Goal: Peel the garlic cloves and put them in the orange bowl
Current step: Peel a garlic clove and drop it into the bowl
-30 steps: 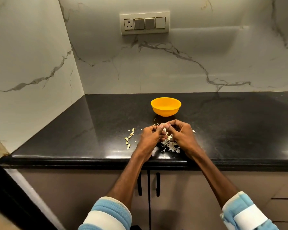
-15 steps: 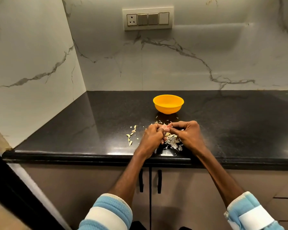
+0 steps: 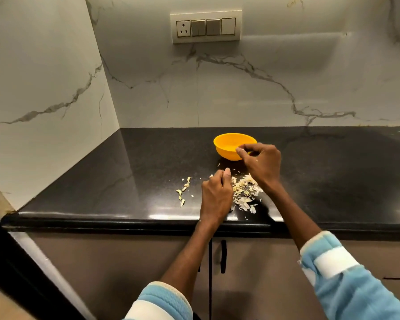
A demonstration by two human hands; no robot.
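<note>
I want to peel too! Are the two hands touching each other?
Apart. The head view shows garlic peels and dark counter between the left hand and the right hand by the orange bowl.

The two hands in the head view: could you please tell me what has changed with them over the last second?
The right hand left the left hand and moved forward to the orange bowl, fingertips pinched at its rim; what they hold is too small to tell. The left hand stayed beside the peel pile, fingers curled. Bowl and pile did not shift.
</note>
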